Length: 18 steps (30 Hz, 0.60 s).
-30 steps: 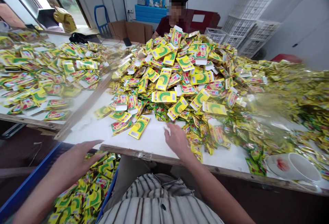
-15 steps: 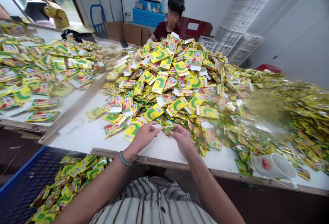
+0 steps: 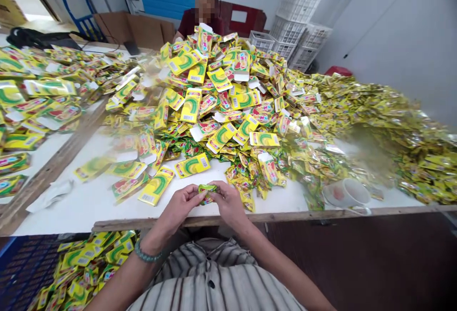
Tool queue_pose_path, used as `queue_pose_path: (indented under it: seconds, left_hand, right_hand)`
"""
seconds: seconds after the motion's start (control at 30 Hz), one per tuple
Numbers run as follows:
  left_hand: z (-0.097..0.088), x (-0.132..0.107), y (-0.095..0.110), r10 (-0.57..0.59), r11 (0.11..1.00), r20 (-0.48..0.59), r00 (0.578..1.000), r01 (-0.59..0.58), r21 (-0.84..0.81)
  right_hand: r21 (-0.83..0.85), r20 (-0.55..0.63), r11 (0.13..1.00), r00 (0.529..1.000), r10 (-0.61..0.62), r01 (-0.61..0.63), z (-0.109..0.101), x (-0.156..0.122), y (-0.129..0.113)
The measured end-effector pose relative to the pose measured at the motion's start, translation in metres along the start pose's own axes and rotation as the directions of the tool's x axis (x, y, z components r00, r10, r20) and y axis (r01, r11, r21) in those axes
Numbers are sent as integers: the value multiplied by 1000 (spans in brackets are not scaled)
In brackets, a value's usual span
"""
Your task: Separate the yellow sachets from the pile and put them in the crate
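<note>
A small green and yellow sachet (image 3: 207,188) is pinched between my two hands above the white tabletop near its front edge. My left hand (image 3: 181,206), with a beaded bracelet at the wrist, closes its thumb and fingers on the sachet's left side. On the other side, my right hand (image 3: 229,205) grips it in the same way. Fingers partly cover the sachet. Just beyond lies a flat yellow carton (image 3: 193,165), near loose green-yellow sachets (image 3: 246,182). Another yellow carton (image 3: 157,186) rests to the left of my hands.
A high heap of yellow cartons (image 3: 221,80) fills the table's middle. Sachets pile up at the right (image 3: 410,144). A white mug (image 3: 346,193) stands near the front edge. Below left, a blue crate (image 3: 21,263) holds cartons. Across the table sits a person (image 3: 185,23).
My hands have come closer together on the sachet and drawn back toward the table's front edge. The carton just beyond them has turned and lies differently. The camera view has shifted.
</note>
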<state>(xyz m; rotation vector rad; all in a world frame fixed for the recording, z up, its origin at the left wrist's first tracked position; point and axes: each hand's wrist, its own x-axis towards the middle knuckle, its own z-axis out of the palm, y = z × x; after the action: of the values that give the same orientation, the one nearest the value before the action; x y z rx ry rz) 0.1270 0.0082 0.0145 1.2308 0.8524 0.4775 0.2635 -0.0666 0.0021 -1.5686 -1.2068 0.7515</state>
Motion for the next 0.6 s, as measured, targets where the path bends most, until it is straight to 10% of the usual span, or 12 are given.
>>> queue_pose_path:
  seconds: [0.2,0.3,0.43,0.6]
  left_hand:
    - [6,5,-6,-2,1000,-95,996,-1,-32]
    - [5,9,-4,-40,992,-122,992,25,-126]
    - [6,11,-3,-128,954,-104,986,94,-285]
    - [5,10,-4,-145,943,-177,973,82,-322]
  right_hand:
    - [-199,-72,979,997,26,-40,-43,0,13]
    - [-662,-307,721,952,-9,-207,-71,4,26]
    - [-851,-251,473,968,10,-226,-78,9,37]
    - [-540,-273,804,955,114,-250,-61,10,29]
